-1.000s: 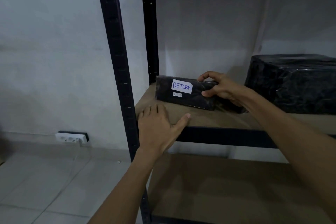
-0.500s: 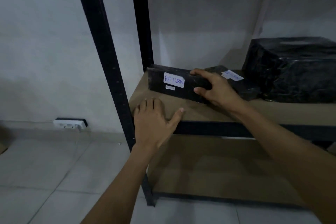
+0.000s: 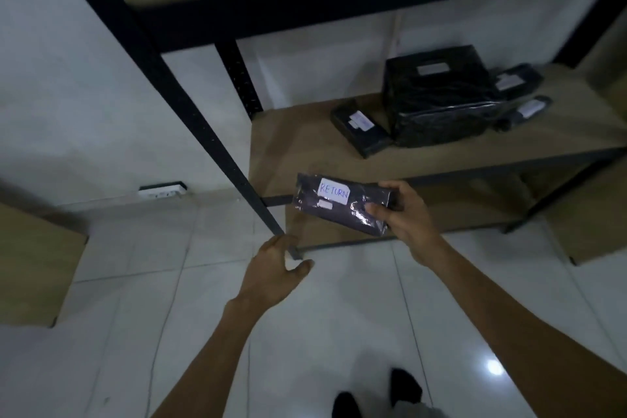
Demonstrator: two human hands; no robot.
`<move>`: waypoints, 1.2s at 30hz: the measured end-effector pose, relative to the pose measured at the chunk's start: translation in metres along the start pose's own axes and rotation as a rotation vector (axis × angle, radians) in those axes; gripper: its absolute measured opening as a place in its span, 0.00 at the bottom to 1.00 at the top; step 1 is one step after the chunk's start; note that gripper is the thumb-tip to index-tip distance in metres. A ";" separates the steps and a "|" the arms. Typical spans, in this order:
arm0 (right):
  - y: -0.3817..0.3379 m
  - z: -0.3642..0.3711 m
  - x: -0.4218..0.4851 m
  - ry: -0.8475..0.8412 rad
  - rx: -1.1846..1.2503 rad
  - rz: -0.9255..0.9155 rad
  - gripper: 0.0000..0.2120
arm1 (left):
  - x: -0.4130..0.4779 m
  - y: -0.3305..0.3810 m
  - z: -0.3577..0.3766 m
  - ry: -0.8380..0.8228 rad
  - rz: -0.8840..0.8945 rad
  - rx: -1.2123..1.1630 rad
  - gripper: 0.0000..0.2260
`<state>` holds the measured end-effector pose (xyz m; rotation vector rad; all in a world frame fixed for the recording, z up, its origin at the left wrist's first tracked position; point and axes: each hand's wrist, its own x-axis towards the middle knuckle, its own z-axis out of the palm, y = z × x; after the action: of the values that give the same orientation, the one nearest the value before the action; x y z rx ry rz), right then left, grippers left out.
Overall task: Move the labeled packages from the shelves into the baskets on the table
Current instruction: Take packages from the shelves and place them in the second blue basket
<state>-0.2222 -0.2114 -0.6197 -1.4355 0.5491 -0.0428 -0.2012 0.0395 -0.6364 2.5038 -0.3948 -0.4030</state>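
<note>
**Package in hand, baskets out of sight**

Head view: our right hand (image 3: 403,214) pinches the right end of the package (image 3: 339,205) marked RETURN. The thumb is on its near face and the fingers curl over the top edge. The package hangs in the air in front of the shelf (image 3: 305,146), clear of the board. Our left hand (image 3: 274,268) hovers lower and to the left, fingers loosely curled around nothing, just beside the foot of the black post (image 3: 190,105). Four more wrapped packages (image 3: 437,95) lie far right on the shelf. No basket or table shows.

We judge the risk lies in the grip. The wrap looks glossy and only one end is held, so a quick turn could let it slide out. Its free left end could also clip the post.
</note>
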 end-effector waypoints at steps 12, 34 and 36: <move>-0.080 -0.175 -0.252 0.154 0.176 -0.005 0.19 | -0.166 0.190 -0.039 0.088 0.191 -0.099 0.20; -0.078 -0.541 -0.415 0.540 0.312 -0.106 0.17 | -0.235 0.572 0.166 -0.159 0.512 -0.295 0.12; -0.079 -0.574 -0.406 0.568 0.314 -0.099 0.17 | -0.217 0.599 0.188 -0.189 0.503 -0.281 0.11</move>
<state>-0.7737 -0.6116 -0.4303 -1.1321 0.8899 -0.6044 -0.5814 -0.4499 -0.3980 2.0096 -0.9467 -0.4528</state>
